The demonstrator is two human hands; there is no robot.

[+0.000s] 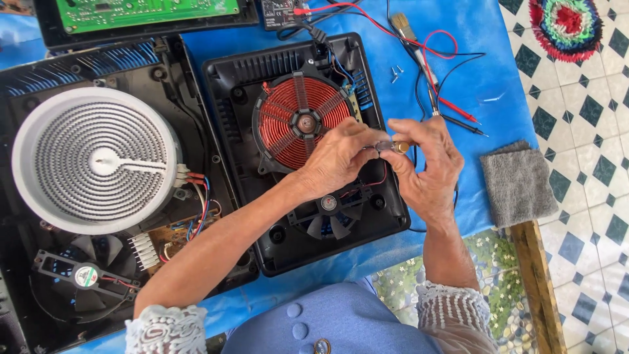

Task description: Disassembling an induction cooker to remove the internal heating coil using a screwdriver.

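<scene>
on the blue cloth, an opened black cooker base showed its copper coil. just right of the coil, left hand and right hand pinched a small brass-tipped part, mostly hidden by fingers.

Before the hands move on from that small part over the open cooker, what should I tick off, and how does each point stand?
1. Small brass-tipped part pinched by both hands: ok.
2. Left hand clear of the copper coil: cannot tell, it overlaps the coil.
3. Right hand clear of the probe leads: ok.
4. Fan uncovered: ok.
5. Loose screws away from the cooker housing: ok.
6. Power off: cannot tell.
</scene>
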